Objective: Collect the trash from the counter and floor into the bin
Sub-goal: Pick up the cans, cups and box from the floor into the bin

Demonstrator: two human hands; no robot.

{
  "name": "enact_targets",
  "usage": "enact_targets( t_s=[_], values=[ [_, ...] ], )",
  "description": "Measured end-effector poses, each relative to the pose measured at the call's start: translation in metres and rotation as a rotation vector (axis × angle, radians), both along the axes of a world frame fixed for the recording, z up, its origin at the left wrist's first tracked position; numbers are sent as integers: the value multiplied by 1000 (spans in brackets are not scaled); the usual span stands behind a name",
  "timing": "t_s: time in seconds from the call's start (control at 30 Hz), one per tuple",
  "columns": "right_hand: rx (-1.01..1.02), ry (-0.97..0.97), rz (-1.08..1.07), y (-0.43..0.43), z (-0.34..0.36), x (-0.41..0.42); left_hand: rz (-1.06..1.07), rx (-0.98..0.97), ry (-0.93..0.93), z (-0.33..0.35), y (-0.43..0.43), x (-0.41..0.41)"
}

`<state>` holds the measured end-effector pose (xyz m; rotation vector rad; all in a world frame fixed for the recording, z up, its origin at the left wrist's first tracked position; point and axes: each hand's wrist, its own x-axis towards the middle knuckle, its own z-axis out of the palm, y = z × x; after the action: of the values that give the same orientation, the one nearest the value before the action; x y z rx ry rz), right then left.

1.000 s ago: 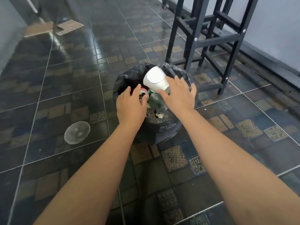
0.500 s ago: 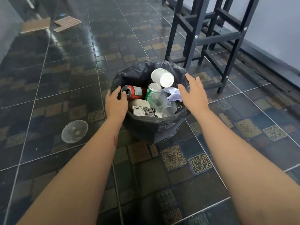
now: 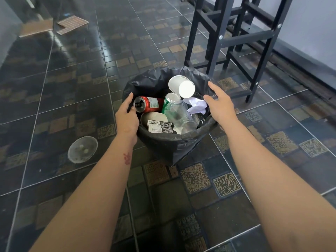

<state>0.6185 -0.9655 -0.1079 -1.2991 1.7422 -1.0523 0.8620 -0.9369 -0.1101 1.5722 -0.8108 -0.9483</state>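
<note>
A bin lined with a black bag [image 3: 163, 148] stands on the tiled floor. Inside lie a white paper cup [image 3: 183, 87], a red can [image 3: 151, 104], a green can [image 3: 168, 102], a clear plastic cup [image 3: 180, 113], crumpled white paper [image 3: 196, 106] and a black labelled pack [image 3: 160, 126]. My left hand [image 3: 127, 117] curls over the bin's left rim beside the red can. My right hand [image 3: 220, 104] is at the right rim, fingers apart, holding nothing. A clear plastic lid [image 3: 82, 149] lies on the floor left of the bin.
Black metal stools [image 3: 234, 33] stand just behind and right of the bin, along a pale wall. Flat cardboard pieces [image 3: 36, 29] lie far back on the left. Dark glossy tiles [image 3: 196, 197] stretch in front of the bin.
The white cup and the red can have left my hands and now lie in the bin. Both hands moved apart to the bin's rim, left and right.
</note>
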Motion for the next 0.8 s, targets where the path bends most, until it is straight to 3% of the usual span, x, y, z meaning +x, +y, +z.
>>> enact_targets(
  t_s=[0.43,0.6,0.8],
  values=[
    [47,-315,-114,42,29,-6,17,34,229,26,21,-12],
    [116,-355,-219,90,109,-20,-68,128,232,115,48,-30],
    [183,-360,-337,151,274,-49,-181,198,244,278,87,-62]
  ],
)
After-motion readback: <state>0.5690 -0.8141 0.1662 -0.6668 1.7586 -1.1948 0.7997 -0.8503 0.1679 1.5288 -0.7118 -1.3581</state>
